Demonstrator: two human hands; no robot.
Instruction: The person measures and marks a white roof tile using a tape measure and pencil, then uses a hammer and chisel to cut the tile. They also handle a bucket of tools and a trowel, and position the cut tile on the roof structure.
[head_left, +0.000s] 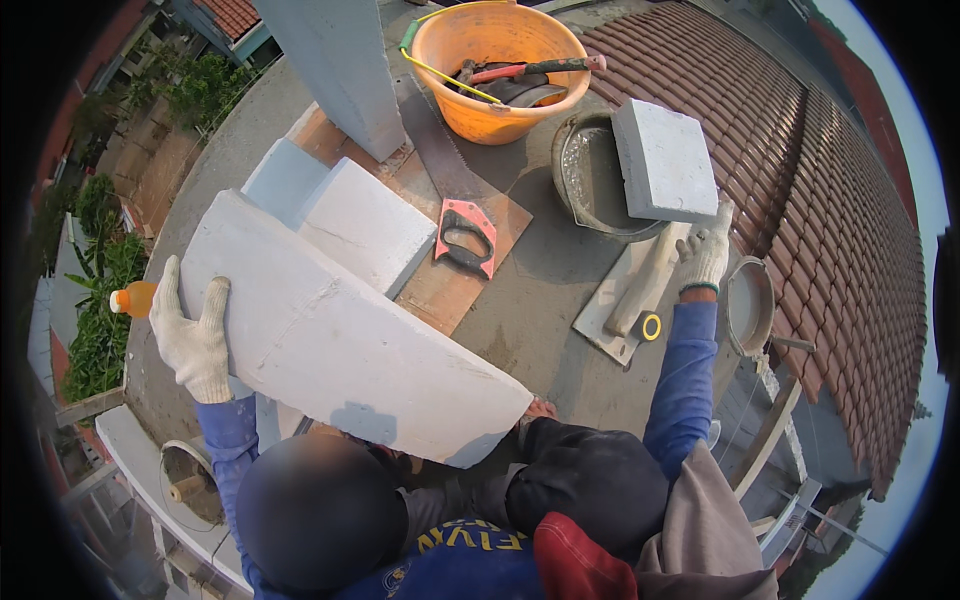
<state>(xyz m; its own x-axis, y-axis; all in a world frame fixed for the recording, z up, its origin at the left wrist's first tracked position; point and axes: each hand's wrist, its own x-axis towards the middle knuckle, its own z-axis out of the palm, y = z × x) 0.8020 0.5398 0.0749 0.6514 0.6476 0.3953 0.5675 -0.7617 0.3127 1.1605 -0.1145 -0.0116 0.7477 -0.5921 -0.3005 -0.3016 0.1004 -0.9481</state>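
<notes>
A large white block (330,320) slants across the space before my legs, its near end by my foot. My left hand (190,335), in a pale knit glove, holds its left end, the thumb on the face and the fingers along the edge. My gloved right hand (704,258) is at the lower right corner of a smaller white block (668,160), one finger running up its side; the block partly hides its grip. That block overlaps the right side of a dark bucket (585,180) holding grey wet mix.
A handsaw (465,238) lies on a board beside another white block (368,225). Behind stands an orange bucket (490,115) of tools. Near my right arm are a trowel-like float (645,285), a yellow tape roll (651,326) and a round pail (750,305). Roof tiles (790,130) slope away right.
</notes>
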